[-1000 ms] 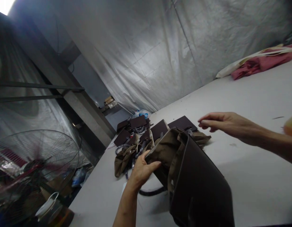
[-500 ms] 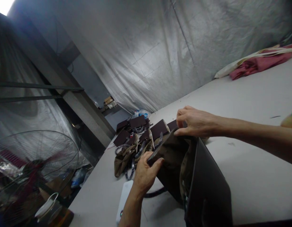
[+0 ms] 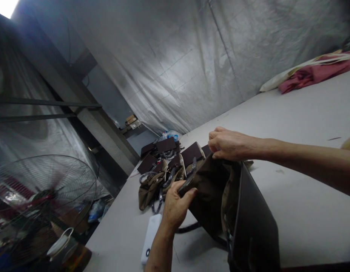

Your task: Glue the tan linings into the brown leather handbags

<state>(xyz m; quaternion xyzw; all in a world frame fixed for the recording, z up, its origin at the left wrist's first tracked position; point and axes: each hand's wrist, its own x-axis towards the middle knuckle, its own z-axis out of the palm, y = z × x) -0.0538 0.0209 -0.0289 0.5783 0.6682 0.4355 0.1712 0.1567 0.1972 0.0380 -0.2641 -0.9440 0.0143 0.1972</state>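
Observation:
A dark brown handbag (image 3: 256,223) stands at the lower right with its mouth spread, showing a brown cloth lining. My left hand (image 3: 176,204) pinches the bag's near-left rim between thumb and fingers. At the far end of the same rim, my right hand (image 3: 227,143) is closed on the edge, fingers curled. A dark handle strap (image 3: 188,228) curves out beneath the bag beside my left wrist. The inside of the bag is mostly in shadow.
Several brown bags (image 3: 166,162) with wrapped handles are heaped farther back on the white table (image 3: 118,226). A white power bank-like device (image 3: 151,234) lies by my left forearm. Pink cloth (image 3: 313,77) sits at far right. A fan (image 3: 47,192) and lidded jar (image 3: 70,251) are left.
My right hand has shifted slightly left along the rim, its fingers curling more tightly. My left hand keeps its pinch, and the view has moved a little.

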